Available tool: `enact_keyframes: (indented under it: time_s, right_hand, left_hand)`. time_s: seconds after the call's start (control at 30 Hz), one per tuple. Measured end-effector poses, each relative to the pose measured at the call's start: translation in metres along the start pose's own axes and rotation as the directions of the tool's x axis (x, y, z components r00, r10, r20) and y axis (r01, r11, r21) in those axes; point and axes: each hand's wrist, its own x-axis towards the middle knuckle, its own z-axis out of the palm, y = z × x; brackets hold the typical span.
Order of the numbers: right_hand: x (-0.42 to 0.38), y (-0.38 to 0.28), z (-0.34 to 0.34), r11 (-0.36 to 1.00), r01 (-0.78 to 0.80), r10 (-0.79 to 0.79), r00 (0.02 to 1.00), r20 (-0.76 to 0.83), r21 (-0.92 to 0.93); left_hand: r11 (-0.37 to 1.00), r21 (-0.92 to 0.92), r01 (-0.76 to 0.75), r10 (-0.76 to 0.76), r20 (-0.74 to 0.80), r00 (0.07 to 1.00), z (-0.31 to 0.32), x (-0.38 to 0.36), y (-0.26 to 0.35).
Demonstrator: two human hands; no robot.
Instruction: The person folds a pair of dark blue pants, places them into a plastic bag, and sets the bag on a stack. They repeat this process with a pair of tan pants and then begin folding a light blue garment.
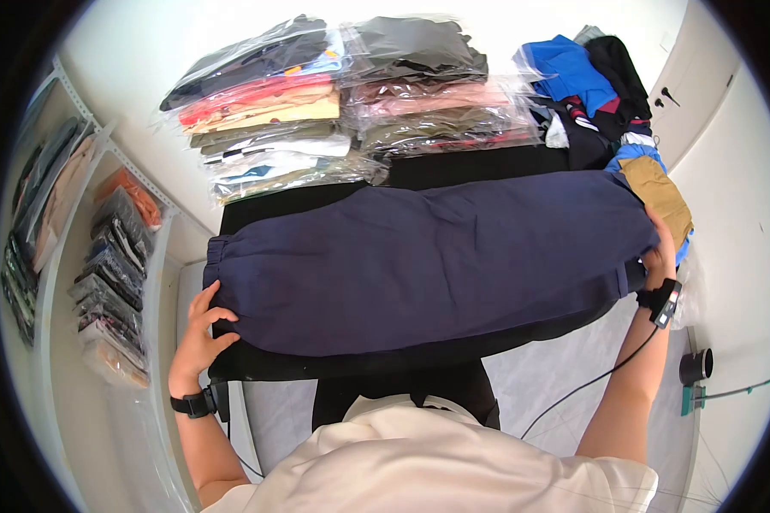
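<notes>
Navy trousers [436,265] lie stretched lengthwise across a black-covered table, folded so that one long panel shows. A gathered elastic edge [218,256] is at their left end. Beside that end is my left hand [204,332], its fingers apart and the fingertips touching the cloth. At the right end, my right hand [657,252] grips the edge of the trousers, with part of its fingers hidden by the fabric. Both wrists carry black straps; a cable runs from the device on the right one.
Bagged folded clothes stand in two stacks, a left stack [269,128] and a right stack [436,94], along the table's back. Loose clothes [573,77] pile up at the back right. Shelves [128,162] with bagged garments line the left. The black cover [274,363] shows at the front.
</notes>
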Motion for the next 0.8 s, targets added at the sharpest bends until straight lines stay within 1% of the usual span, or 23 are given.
enact_keyframes:
  time_s: [0.03, 0.1, 0.13, 0.17, 0.2, 0.23, 0.27, 0.3, 0.33, 0.37, 0.4, 0.43, 0.47, 0.5, 0.53, 0.57, 0.6, 0.67, 0.7, 0.77, 0.8]
  right_hand:
    - [0.006, -0.003, 0.002, 1.0, 0.006, -0.006, 1.0, -0.013, 0.001]
    - [0.019, -0.005, 0.011, 0.994, 0.098, -0.095, 0.994, -0.06, 0.049]
    - [0.023, -0.005, 0.019, 0.993, 0.106, -0.102, 0.992, -0.072, 0.052]
    - [0.027, -0.006, 0.027, 0.989, 0.119, -0.116, 0.993, -0.033, 0.092]
    - [0.031, -0.007, 0.033, 0.983, 0.131, -0.133, 0.991, 0.004, 0.131]
    - [0.037, -0.008, 0.034, 0.981, 0.139, -0.139, 0.99, -0.008, 0.133]
    - [0.045, -0.007, 0.036, 0.966, 0.147, -0.159, 0.986, 0.043, 0.211]
    - [0.05, -0.008, 0.037, 0.946, 0.148, -0.182, 0.979, 0.096, 0.287]
    - [0.052, -0.009, 0.036, 0.94, 0.23, -0.247, 0.968, 0.039, 0.251]
    - [0.054, -0.012, 0.036, 0.94, 0.231, -0.248, 0.968, 0.037, 0.251]
    - [0.055, -0.017, 0.039, 0.939, 0.231, -0.248, 0.968, 0.039, 0.254]
    - [0.05, -0.022, 0.048, 0.939, 0.23, -0.249, 0.968, 0.042, 0.257]
    - [0.043, -0.023, 0.056, 0.933, 0.235, -0.245, 0.97, 0.0, 0.274]
    - [0.045, -0.024, 0.055, 0.933, 0.233, -0.243, 0.97, 0.002, 0.276]
    - [0.047, -0.025, 0.054, 0.949, 0.237, -0.245, 0.969, 0.015, 0.21]
    - [0.048, -0.027, 0.053, 0.96, 0.241, -0.247, 0.969, 0.028, 0.142]
    - [0.048, -0.026, 0.052, 0.961, 0.238, -0.245, 0.969, 0.028, 0.143]
    - [0.045, -0.024, 0.05, 0.969, 0.243, -0.243, 0.97, -0.032, 0.028]
    - [0.04, -0.022, 0.052, 0.97, 0.24, -0.239, 0.971, -0.028, 0.029]
    - [0.022, -0.015, 0.054, 0.917, 0.398, -0.394, 0.913, -0.109, 0.023]
    - [0.006, -0.007, 0.052, 0.855, 0.513, -0.517, 0.855, -0.049, -0.075]
  left_hand:
    - [1.0, -0.003, -0.011, 0.011, 0.008, 1.0, 0.0, 0.001, -0.005]
    - [1.0, -0.023, -0.018, 0.019, 0.012, 1.0, -0.005, 0.006, -0.019]
    - [0.998, -0.038, -0.044, 0.045, 0.018, 0.999, -0.009, 0.007, -0.022]
    - [0.998, -0.04, -0.056, 0.057, 0.024, 0.998, -0.012, 0.01, -0.03]
    - [0.955, -0.297, 0.0, -0.007, -0.021, 1.0, -0.014, 0.014, -0.039]
    - [0.844, -0.534, 0.044, -0.081, -0.045, 0.996, -0.016, 0.019, -0.04]
    - [0.905, -0.419, -0.07, 0.02, -0.121, 0.992, -0.021, 0.023, -0.039]
    - [0.905, -0.42, -0.072, 0.026, -0.116, 0.993, -0.026, 0.029, -0.037]
    - [0.899, -0.432, -0.074, -0.008, -0.184, 0.983, -0.031, 0.035, -0.037]
    - [0.894, -0.442, -0.076, -0.043, -0.253, 0.967, -0.036, 0.042, -0.038]
    - [0.903, -0.413, -0.12, -0.01, -0.301, 0.954, -0.04, 0.05, -0.04]
    - [0.904, -0.411, -0.121, -0.011, -0.304, 0.953, -0.044, 0.059, -0.045]
    - [0.923, -0.354, -0.15, 0.017, -0.354, 0.935, -0.05, 0.068, -0.052]
    - [0.939, -0.296, -0.173, 0.043, -0.4, 0.916, -0.053, 0.076, -0.051]
    - [0.96, -0.225, -0.169, 0.047, -0.465, 0.884, -0.053, 0.082, -0.049]
    - [0.961, -0.223, -0.167, 0.045, -0.465, 0.884, -0.054, 0.089, -0.048]
    - [0.969, -0.2, -0.147, 0.028, -0.5, 0.865, -0.054, 0.095, -0.045]
    - [0.983, -0.15, -0.11, 0.002, -0.584, 0.812, -0.052, 0.103, -0.041]
    - [0.983, -0.148, -0.105, -0.001, -0.585, 0.811, -0.05, 0.102, -0.037]
    - [0.992, -0.097, -0.082, -0.008, -0.687, 0.726, -0.047, 0.098, -0.032]
    - [0.962, -0.087, -0.258, 0.107, -0.749, 0.653, -0.041, 0.095, -0.03]
